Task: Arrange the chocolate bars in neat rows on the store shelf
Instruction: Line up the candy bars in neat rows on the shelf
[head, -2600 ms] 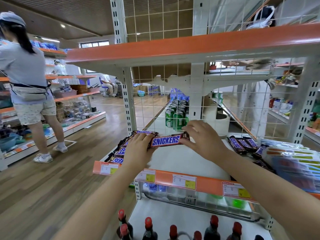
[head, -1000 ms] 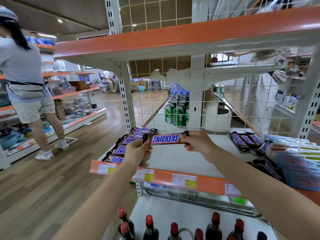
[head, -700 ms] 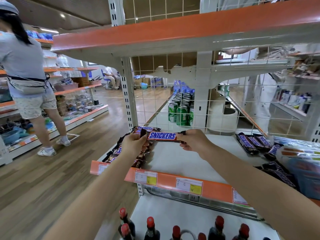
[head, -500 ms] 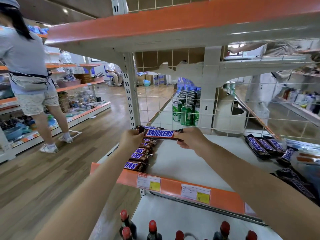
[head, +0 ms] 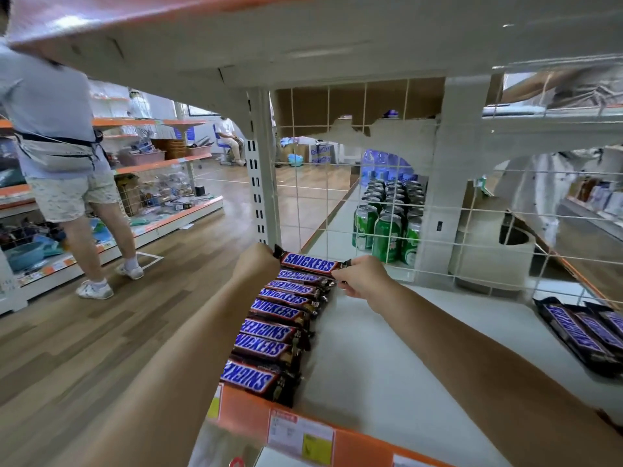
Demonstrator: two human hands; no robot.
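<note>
A Snickers bar (head: 309, 262) is held crosswise at the far end of a row of Snickers bars (head: 269, 326) on the left side of the white shelf (head: 397, 358). My left hand (head: 258, 264) grips the bar's left end; its fingers are hidden behind the wrist. My right hand (head: 362, 276) pinches the bar's right end. The row runs from the orange shelf edge (head: 337, 436) back toward the wire mesh. More bars (head: 583, 332) lie at the right of the shelf.
A wire mesh back panel (head: 371, 210) closes the shelf, with green cans (head: 381, 230) behind it. The upper shelf (head: 303, 45) hangs low overhead. A person (head: 64, 156) stands in the aisle to the left by other shelving.
Both hands carried the bar from mid-shelf back and left to the far end of the row. The view moved closer in, under the upper shelf.
</note>
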